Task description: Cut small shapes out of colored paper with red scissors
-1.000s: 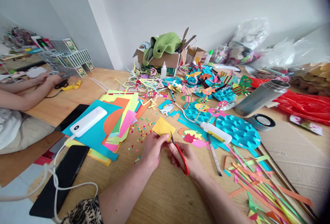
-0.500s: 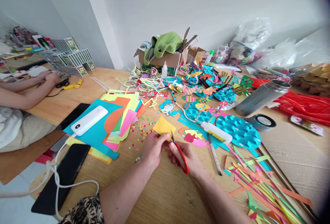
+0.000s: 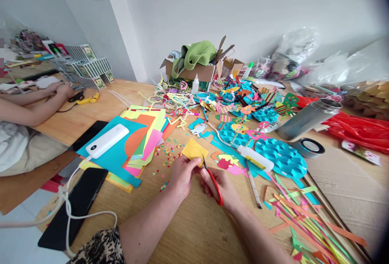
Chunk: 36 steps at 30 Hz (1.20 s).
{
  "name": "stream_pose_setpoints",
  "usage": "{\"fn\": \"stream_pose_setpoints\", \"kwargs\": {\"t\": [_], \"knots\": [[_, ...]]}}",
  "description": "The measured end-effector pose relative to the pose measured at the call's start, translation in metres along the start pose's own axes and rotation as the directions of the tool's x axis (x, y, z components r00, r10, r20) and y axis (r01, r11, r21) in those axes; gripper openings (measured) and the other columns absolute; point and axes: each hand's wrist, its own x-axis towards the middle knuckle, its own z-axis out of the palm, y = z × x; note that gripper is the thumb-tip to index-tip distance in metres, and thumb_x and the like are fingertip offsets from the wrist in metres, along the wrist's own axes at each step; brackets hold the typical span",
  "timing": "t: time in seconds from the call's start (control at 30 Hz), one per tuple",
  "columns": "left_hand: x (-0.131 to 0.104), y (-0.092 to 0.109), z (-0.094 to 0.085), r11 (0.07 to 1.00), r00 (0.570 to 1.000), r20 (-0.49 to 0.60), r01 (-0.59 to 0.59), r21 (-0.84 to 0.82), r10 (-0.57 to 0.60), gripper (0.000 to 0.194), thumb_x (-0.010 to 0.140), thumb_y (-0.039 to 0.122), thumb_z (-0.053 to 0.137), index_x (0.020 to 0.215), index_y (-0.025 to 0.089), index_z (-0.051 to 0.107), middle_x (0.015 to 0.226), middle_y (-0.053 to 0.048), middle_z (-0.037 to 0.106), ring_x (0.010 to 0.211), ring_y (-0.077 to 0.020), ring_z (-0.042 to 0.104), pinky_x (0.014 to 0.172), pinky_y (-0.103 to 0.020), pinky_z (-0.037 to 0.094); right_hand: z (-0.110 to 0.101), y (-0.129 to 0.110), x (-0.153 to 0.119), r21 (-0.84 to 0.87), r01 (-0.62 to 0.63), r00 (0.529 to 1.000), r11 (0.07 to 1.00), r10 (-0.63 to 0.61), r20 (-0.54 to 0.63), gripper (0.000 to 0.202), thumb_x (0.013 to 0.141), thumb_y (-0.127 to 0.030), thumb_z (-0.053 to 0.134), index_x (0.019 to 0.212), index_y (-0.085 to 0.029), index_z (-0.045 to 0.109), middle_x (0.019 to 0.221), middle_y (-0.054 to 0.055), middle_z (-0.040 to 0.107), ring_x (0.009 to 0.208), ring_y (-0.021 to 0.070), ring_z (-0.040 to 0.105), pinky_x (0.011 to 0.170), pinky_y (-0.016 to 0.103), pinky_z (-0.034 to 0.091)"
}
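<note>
My left hand (image 3: 182, 174) pinches a small yellow paper piece (image 3: 194, 149) by its near edge, thumb on top. Faint drawn or creased lines show on the paper. My right hand (image 3: 221, 185) is closed on red-handled scissors (image 3: 215, 183), their dark blades at the paper's right edge. Just right of the paper lie fish-shaped paper cutouts (image 3: 227, 163) in pink, red and yellow. Tiny confetti-like paper bits (image 3: 170, 150) are scattered to the left. Part of the right hand's fingers is hidden behind the scissor handles.
Left are coloured paper sheets (image 3: 152, 134), a white power bank (image 3: 107, 140) with cable and a black phone (image 3: 73, 209). Right are a glue bottle (image 3: 255, 158), a pen (image 3: 253, 185), paper strips (image 3: 310, 215) and a steel flask (image 3: 308, 120). Another person's hands (image 3: 60, 89) rest far left.
The view has shifted slightly, so the scene sits a little to the right. Both hands, the yellow paper and the scissors keep nearly the same positions.
</note>
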Motion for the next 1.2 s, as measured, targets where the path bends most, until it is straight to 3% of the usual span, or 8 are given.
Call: {"fn": "stream_pose_setpoints", "kwargs": {"t": [0.27,0.67,0.97,1.2], "knots": [[0.0026,-0.0038,-0.0027,1.000,1.000,0.001,-0.003,-0.004,0.003,0.024,0.053,0.026,0.082,0.059,0.012,0.064,0.057,-0.001,0.063,0.053,-0.0109,0.056,0.054,-0.023,0.045,0.0016,-0.0001,0.0011,-0.018,0.022,0.999,1.000,-0.023,-0.026,0.063,0.077,-0.079,0.047,0.059,-0.019,0.045,0.044,-0.002,0.047,0.037,0.0079,0.039,0.039,0.021,0.027],[0.0016,-0.0027,-0.0015,1.000,1.000,-0.002,0.004,-0.002,-0.004,0.024,0.053,0.027,0.083,0.059,0.013,0.065,0.058,-0.001,0.064,0.053,-0.0113,0.056,0.054,-0.024,0.045,0.0021,0.0047,0.0007,0.028,0.022,0.999,0.999,-0.021,-0.031,0.061,0.077,-0.076,0.051,0.059,-0.018,0.047,0.043,-0.003,0.047,0.036,0.0078,0.040,0.038,0.021,0.027],[-0.0005,-0.0009,-0.0003,1.000,0.999,0.054,0.001,0.014,-0.001,0.024,0.055,0.028,0.082,0.058,0.013,0.063,0.055,0.001,0.059,0.050,-0.0093,0.050,0.051,-0.023,0.042,0.0019,0.0028,0.0007,0.023,0.014,1.000,1.000,-0.014,-0.025,0.063,0.077,-0.079,0.047,0.060,-0.018,0.048,0.044,-0.002,0.049,0.037,0.0079,0.041,0.039,0.021,0.029],[-0.0002,-0.0008,0.0002,1.000,1.000,0.024,0.002,0.010,-0.003,0.025,0.053,0.028,0.083,0.060,0.012,0.065,0.057,0.000,0.061,0.052,-0.0101,0.052,0.054,-0.024,0.044,0.0030,0.0019,0.0007,0.030,-0.008,0.999,1.000,0.009,-0.036,0.063,0.075,-0.080,0.049,0.060,-0.019,0.047,0.043,-0.003,0.048,0.035,0.0077,0.040,0.037,0.021,0.028]]}}
